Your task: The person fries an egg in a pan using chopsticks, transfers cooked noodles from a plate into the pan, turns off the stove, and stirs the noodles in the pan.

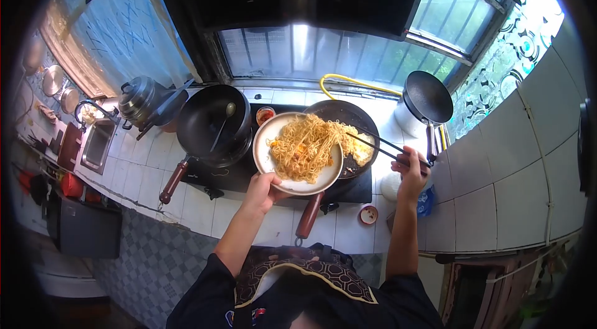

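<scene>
A round plate [262, 150] heaped with noodles [305, 147] is gripped at its lower rim by my left hand [263, 192]. It overlaps the left side of a dark frying pan [339, 109] on the stove. My right hand [411, 175] is closed round a pair of black chopsticks [384, 147], whose tips reach the pan side of the noodles. Some noodles stretch from the plate over the pan. Pale yellow food [362, 147], perhaps egg, lies in the pan. The pan's wooden handle [309, 217] points towards me.
Left of the plate, a black wok [208, 119] holds a ladle [229, 110]. A small red-filled bowl [265, 114] stands between the pans. A pot with a small pan [428, 99] is at the right; a small dish [368, 214] sits near the front edge. A sink [98, 145] is far left.
</scene>
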`<state>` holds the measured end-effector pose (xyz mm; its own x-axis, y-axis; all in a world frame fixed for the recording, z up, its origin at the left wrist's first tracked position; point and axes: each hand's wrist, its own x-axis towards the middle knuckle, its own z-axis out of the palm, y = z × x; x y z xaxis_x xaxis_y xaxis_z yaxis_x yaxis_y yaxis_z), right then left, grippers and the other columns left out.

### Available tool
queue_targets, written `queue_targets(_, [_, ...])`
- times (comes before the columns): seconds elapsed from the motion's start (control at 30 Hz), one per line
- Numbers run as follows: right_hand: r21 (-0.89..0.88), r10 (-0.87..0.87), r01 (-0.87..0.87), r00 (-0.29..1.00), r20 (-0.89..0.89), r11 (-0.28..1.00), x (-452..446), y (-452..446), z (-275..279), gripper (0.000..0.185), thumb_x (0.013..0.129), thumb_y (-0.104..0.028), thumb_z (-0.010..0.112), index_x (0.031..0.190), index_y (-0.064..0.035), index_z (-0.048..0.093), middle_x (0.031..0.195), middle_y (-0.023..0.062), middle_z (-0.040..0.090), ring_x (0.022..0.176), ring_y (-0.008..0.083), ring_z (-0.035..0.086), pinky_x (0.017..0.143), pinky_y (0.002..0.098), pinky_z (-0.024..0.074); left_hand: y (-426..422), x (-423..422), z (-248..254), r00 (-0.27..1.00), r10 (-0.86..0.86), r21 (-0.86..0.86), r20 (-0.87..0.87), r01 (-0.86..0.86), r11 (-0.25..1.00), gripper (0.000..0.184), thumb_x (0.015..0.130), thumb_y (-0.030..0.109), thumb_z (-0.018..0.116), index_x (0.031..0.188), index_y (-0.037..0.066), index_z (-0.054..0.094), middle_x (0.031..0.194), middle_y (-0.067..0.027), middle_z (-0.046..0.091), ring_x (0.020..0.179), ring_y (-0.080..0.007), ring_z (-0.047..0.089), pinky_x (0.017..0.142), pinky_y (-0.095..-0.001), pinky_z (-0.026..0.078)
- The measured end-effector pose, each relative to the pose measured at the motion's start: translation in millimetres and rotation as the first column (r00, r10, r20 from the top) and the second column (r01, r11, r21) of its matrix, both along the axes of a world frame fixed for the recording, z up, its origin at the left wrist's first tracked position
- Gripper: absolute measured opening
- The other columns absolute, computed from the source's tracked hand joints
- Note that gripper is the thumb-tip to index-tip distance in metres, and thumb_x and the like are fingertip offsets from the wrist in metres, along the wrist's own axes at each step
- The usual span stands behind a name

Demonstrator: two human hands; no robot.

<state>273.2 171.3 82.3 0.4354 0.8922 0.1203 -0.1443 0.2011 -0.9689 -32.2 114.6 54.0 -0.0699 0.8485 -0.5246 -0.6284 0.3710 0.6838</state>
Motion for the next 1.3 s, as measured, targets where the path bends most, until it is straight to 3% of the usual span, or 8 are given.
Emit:
queue_targets(0.1, [0.053,0.235,-0.234,0.972,-0.022,0.971,-6.8,-34.4,20.8,0.028,0.089,-0.016,0.042,0.095,0.0069,0.057,0.076,0.013,0.059,0.055,0.0176,0.059,0.048,0.024,0.0496,4.7,8.0,1.1,0.999,0.007,0.017,0.041,-0.008,1.0,0.05,0.063,-0.003,0.044,0.111,-0.008,0.037,0.104,-0.0222,0.051,0.089,-0.0356,0.058,0.068,-0.0473,0.055])
queue_targets(0.2, [-0.094,0.537,-0.53,0.84,0.078,0.843,-27.6,-52.2,26.3,0.025,0.089,-0.013,0.042,0.099,0.0062,0.055,0.08,0.0126,0.059,0.061,0.0192,0.062,0.056,0.0259,0.053,6.0,15.5,1.4,1.0,-0.002,0.045,0.015,0.001,0.999,0.049,0.063,-0.001,0.044,0.111,-0.009,0.037,0.104,-0.022,0.051,0.089,-0.0349,0.058,0.07,-0.0475,0.055])
queue_targets(0.33, [-0.011,0.472,-0.472,0.881,0.01,0.882,-60.9,-44.3,-12.8,0.023,0.089,-0.012,0.043,0.1,0.0055,0.055,0.08,0.0122,0.059,0.065,0.0202,0.062,0.057,0.0274,0.054,3.7,24.2,6.9,0.999,-0.012,0.059,-0.029,0.014,0.998,0.049,0.063,0.0,0.044,0.11,-0.011,0.038,0.103,-0.0222,0.052,0.089,-0.0339,0.059,0.07,-0.047,0.054])
queue_targets(0.47, [-0.021,0.302,-0.32,0.91,-0.284,0.947,-66.4,-22.7,-39.3,0.027,0.09,-0.019,0.044,0.095,0.0058,0.054,0.079,0.0155,0.06,0.069,0.0241,0.063,0.059,0.0279,0.054,0.9,21.1,-0.4,1.0,-0.021,0.04,-0.016,0.022,0.999,0.05,0.063,-0.002,0.045,0.112,-0.007,0.036,0.105,-0.0218,0.05,0.089,-0.0352,0.058,0.069,-0.0468,0.055])
queue_targets(0.53, [-0.066,0.173,-0.273,0.76,-0.626,0.96,-56.0,-5.7,-45.0,0.029,0.09,-0.022,0.043,0.094,0.0055,0.052,0.079,0.018,0.06,0.067,0.0251,0.063,0.059,0.0282,0.054,-1.0,17.7,-0.7,0.999,-0.04,0.045,0.036,0.039,0.998,0.05,0.063,-0.002,0.044,0.112,-0.007,0.036,0.105,-0.022,0.05,0.091,-0.036,0.057,0.07,-0.0472,0.055])
queue_targets(0.6, [-0.038,0.182,-0.286,0.7,-0.691,0.958,-48.7,6.5,-30.4,0.028,0.09,-0.02,0.041,0.095,0.0059,0.05,0.079,0.0184,0.059,0.067,0.0251,0.062,0.059,0.0272,0.0538,-0.8,16.4,1.2,0.999,-0.025,0.043,0.047,0.023,0.999,0.05,0.063,-0.002,0.044,0.112,-0.007,0.036,0.106,-0.0224,0.049,0.092,-0.0364,0.057,0.071,-0.0478,0.054])
queue_targets(1.13, [0.317,0.352,-0.192,0.723,-0.595,0.929,-18.7,34.8,66.3,0.029,0.09,-0.02,0.042,0.096,0.0064,0.052,0.08,0.0146,0.059,0.071,0.0235,0.062,0.064,0.0278,0.0528,3.1,16.9,1.1,0.99,-0.016,0.025,0.14,0.012,1.0,0.053,0.063,-0.003,0.043,0.114,-0.01,0.032,0.109,-0.0249,0.047,0.096,-0.0408,0.053,0.075,-0.0516,0.052])
queue_targets(1.3, [0.11,0.378,-0.367,0.919,-0.11,0.924,-1.2,38.6,55.2,0.025,0.088,-0.017,0.045,0.094,0.0044,0.057,0.08,0.0137,0.061,0.065,0.0207,0.064,0.06,0.027,0.0533,2.7,14.7,4.5,0.995,-0.001,0.039,0.104,-0.003,0.999,0.051,0.063,-0.001,0.043,0.112,-0.011,0.034,0.108,-0.0243,0.048,0.095,-0.0385,0.055,0.075,-0.0512,0.052])
